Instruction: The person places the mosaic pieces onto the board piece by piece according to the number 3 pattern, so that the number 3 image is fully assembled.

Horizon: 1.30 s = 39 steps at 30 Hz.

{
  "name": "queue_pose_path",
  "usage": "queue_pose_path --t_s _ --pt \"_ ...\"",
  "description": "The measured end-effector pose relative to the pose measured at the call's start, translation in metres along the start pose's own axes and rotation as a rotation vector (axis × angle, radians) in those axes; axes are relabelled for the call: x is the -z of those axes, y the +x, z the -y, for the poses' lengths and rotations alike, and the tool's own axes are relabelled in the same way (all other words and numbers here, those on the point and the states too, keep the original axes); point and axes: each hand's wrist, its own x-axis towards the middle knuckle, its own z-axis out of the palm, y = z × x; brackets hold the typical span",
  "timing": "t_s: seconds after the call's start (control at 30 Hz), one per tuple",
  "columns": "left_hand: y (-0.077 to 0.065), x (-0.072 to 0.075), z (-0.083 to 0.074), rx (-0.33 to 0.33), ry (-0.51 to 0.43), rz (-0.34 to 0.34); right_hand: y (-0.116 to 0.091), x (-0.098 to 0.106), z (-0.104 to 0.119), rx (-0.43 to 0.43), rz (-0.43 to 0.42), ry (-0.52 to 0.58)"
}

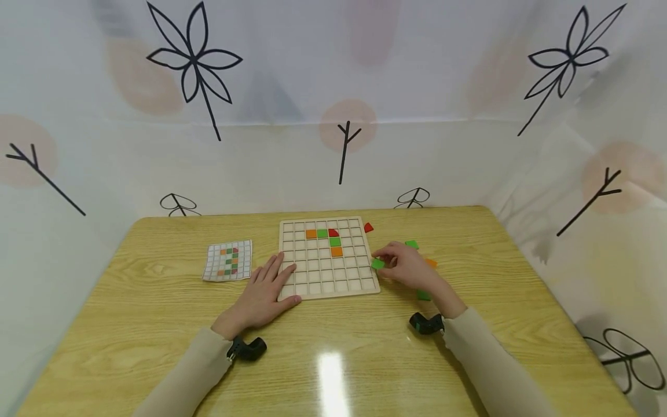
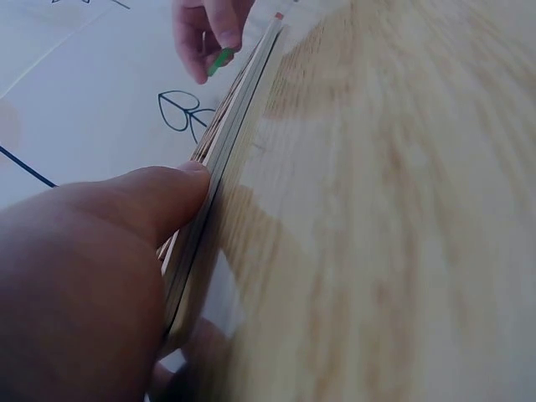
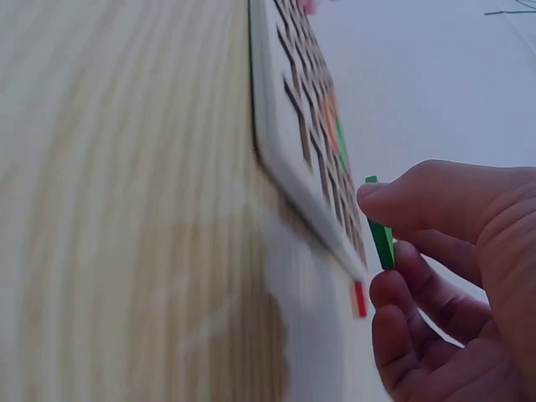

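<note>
A wooden grid board (image 1: 312,272) lies on the table, with orange, green and red tiles set in some of its upper cells. My left hand (image 1: 263,295) rests on the board's lower left corner, fingers spread and straight; its thumb lies along the near edge in the left wrist view. At the board's right edge, my right hand (image 1: 409,267) pinches a green square tile (image 1: 377,264) between thumb and fingers. In the right wrist view this green tile (image 3: 382,239) is held on edge, raised above the table.
A paper pattern card (image 1: 227,261) with a coloured grid lies left of the board. A red quarter-round tile (image 1: 369,227) sits by the upper right corner. Around my right hand lie a green tile (image 1: 411,244), an orange tile (image 1: 431,263) and another green tile (image 1: 424,295).
</note>
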Motion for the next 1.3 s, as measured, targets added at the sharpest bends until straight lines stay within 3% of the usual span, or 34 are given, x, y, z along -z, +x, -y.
queue_pose_path --t_s 0.4,0.9,1.3 --pt "0.000 -0.003 0.004 -0.003 0.010 -0.011 0.038 -0.022 0.024 0.013 0.007 0.043" --pt "0.001 -0.003 0.005 -0.005 0.017 -0.008 0.074 -0.050 0.038 0.004 0.012 0.079" --pt "0.000 -0.004 0.005 0.002 0.009 0.007 0.088 -0.070 0.043 -0.096 -0.035 0.072"
